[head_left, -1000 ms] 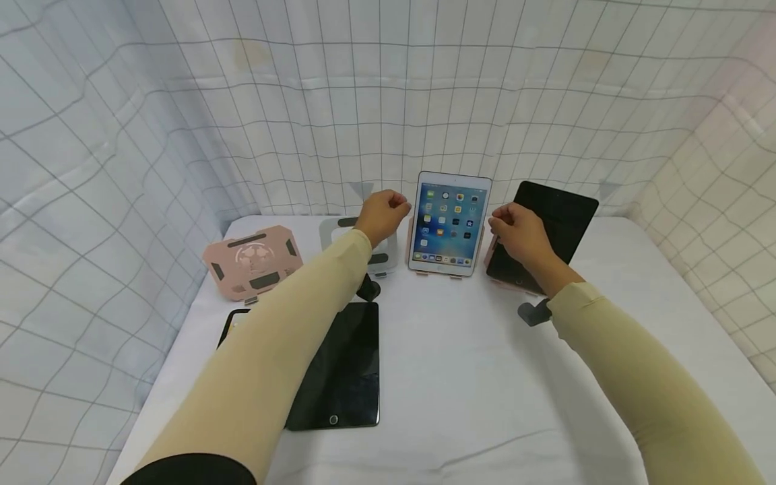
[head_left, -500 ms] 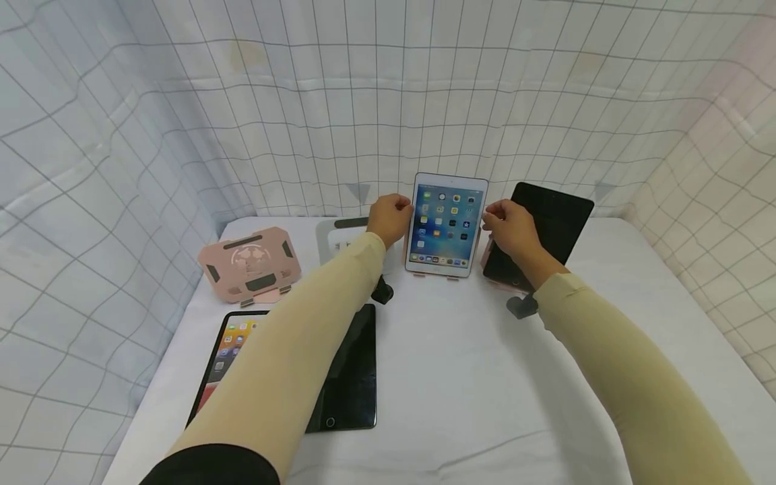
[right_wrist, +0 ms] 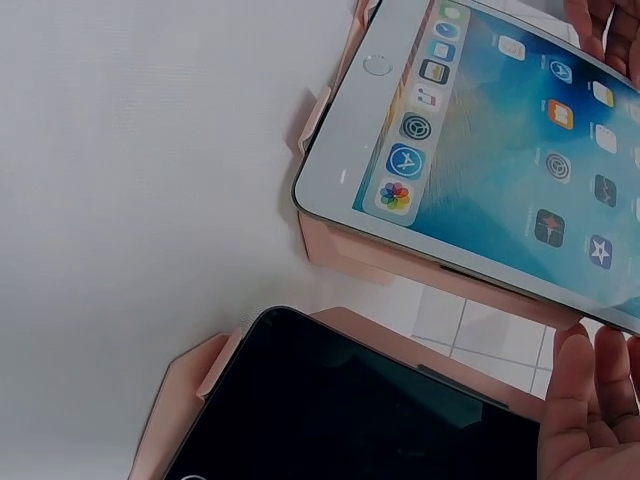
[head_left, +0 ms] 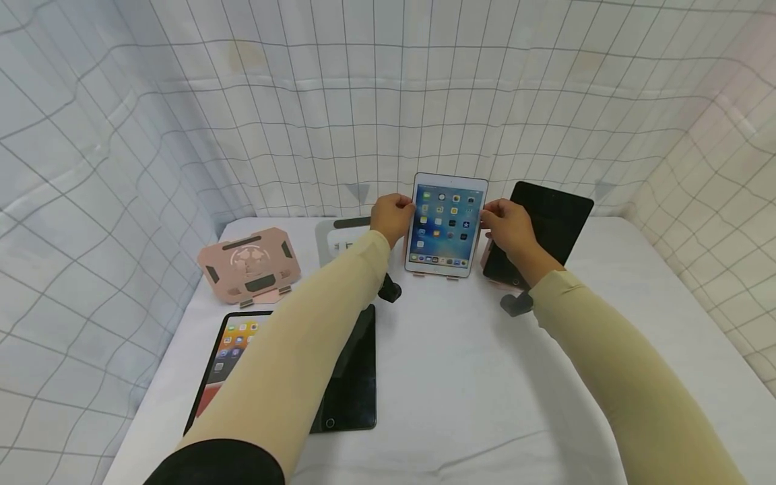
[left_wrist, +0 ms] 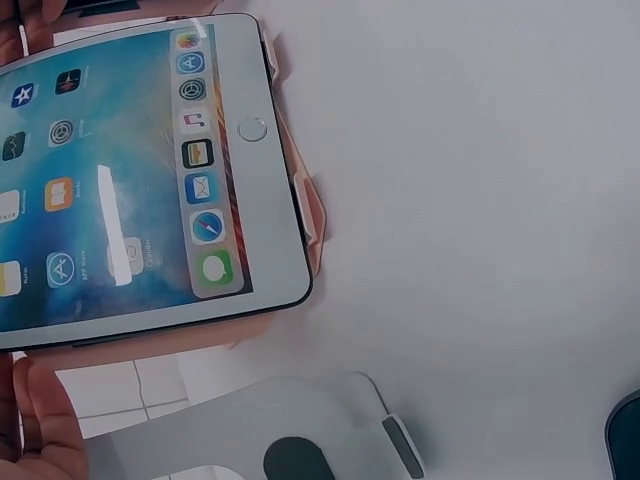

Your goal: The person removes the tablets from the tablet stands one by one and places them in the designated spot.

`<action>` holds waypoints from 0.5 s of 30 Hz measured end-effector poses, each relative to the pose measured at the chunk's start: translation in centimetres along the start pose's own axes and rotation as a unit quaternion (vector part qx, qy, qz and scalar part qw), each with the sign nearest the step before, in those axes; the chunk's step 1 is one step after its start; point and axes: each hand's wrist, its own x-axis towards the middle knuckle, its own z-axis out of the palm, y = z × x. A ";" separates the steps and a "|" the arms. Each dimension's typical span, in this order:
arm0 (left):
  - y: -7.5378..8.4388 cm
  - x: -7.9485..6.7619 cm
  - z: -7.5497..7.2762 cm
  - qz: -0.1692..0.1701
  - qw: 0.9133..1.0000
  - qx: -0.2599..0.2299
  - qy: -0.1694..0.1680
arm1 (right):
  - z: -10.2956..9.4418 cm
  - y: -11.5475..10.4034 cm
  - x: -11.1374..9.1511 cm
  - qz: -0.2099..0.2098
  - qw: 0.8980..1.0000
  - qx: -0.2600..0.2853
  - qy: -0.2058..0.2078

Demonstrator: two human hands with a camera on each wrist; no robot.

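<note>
A white tablet with a lit home screen leans upright on a pink stand, which is mostly hidden behind it. My left hand holds the tablet's left edge, its fingertips curled against the side. On the opposite edge, my right hand grips with thumb and fingers. Just behind that hand, a black tablet leans on another pink stand. Left of the white tablet is a grey stand, partly covered by my left arm.
An unoccupied pink stand stands at the far left. In front of it lie a tablet with a lit screen and a dark-screened tablet, both partly under my left arm. Grid-patterned cloth encloses the white table on its back and sides.
Both hands have closed in from either side onto the white tablet's edges. The tablet stays on its stand; the whole head view has shifted slightly.
</note>
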 end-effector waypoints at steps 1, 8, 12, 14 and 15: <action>0.0 0.0 0.0 -0.002 1.000 -0.002 0.001 | 0.0 0.0 0.0 0.001 1.000 0.002 0.001; -0.2 -0.1 0.0 -0.010 0.999 -0.043 -0.008 | 0.2 0.2 0.1 0.002 1.000 0.016 0.013; -0.3 -0.4 -0.1 -0.011 0.998 -0.059 -0.015 | 0.3 0.5 0.1 0.005 0.999 0.033 0.025; -0.5 -0.5 -0.2 -0.013 0.998 -0.063 -0.020 | 0.5 0.6 0.0 0.010 0.999 0.044 0.029; -0.6 -0.6 -0.3 -0.013 0.998 -0.064 -0.024 | 0.5 0.7 0.0 0.010 0.998 0.049 0.030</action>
